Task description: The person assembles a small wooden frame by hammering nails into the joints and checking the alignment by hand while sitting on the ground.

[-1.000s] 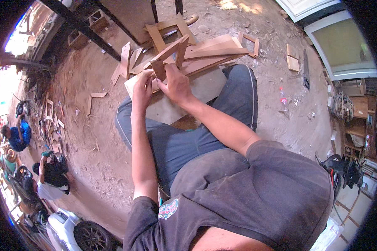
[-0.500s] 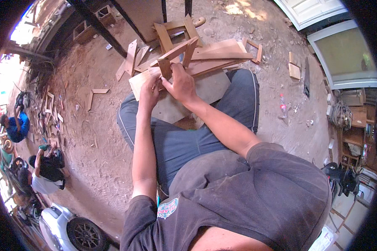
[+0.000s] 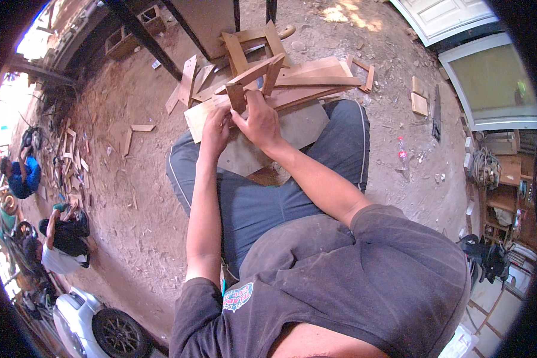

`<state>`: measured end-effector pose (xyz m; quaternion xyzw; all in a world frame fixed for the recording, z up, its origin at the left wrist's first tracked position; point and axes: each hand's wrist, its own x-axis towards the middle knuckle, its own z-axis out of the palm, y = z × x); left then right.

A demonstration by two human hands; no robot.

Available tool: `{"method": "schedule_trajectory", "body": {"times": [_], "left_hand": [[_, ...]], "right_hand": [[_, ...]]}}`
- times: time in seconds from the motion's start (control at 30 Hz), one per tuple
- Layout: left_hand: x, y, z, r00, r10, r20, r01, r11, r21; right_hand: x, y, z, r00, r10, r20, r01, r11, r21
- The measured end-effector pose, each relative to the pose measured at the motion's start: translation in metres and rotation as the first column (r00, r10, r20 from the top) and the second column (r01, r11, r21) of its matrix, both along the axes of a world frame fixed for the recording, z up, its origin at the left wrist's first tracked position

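A wooden frame piece (image 3: 250,74) with angled joints rests above a stack of boards in front of me. My right hand (image 3: 261,122) curls its fingers around the near end of this frame piece, thumb toward the left. My left hand (image 3: 215,128) meets it just to the left, with fingers pinched together beside the same end. Whatever is between the left fingertips is too small or hidden to make out. Below both hands lies a pale wooden plank (image 3: 194,122), on top of a grey-brown panel (image 3: 244,154) across my legs.
More planks (image 3: 316,70) and a wooden frame (image 3: 237,52) lie just beyond the hands. On the dirt floor are an L-shaped wood piece (image 3: 129,140), wood blocks (image 3: 419,102) and a plastic bottle (image 3: 402,152). Two people sit at the far left, near a car (image 3: 80,316).
The hands and the frame piece keep nearly the same place. The whole view has shifted very slightly.
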<state>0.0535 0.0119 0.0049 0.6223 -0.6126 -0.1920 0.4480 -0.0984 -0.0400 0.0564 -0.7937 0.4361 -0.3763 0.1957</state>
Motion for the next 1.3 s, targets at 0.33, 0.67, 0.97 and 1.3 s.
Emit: {"method": "schedule_trajectory", "body": {"times": [0.33,0.67,0.97,1.3], "left_hand": [[-0.006,0.0,0.006,0.993,0.014,0.117,-0.008,0.999,-0.046],[-0.005,-0.005,-0.011,0.982,0.083,0.171,-0.079,0.996,-0.027],[-0.002,0.034,0.042,0.72,0.117,-0.683,0.082,0.964,0.252],[0.004,0.073,0.012,0.796,0.274,-0.54,0.027,0.875,0.484]], "right_hand": [[0.0,-0.001,0.001,1.0,0.009,0.026,-0.009,1.0,-0.016],[0.001,0.0,0.0,1.0,0.011,0.017,-0.011,1.0,-0.012],[-0.047,-0.014,0.059,0.98,0.033,0.198,-0.048,0.996,0.075],[-0.103,-0.026,-0.024,0.988,0.147,0.047,-0.151,0.852,0.501]]}}
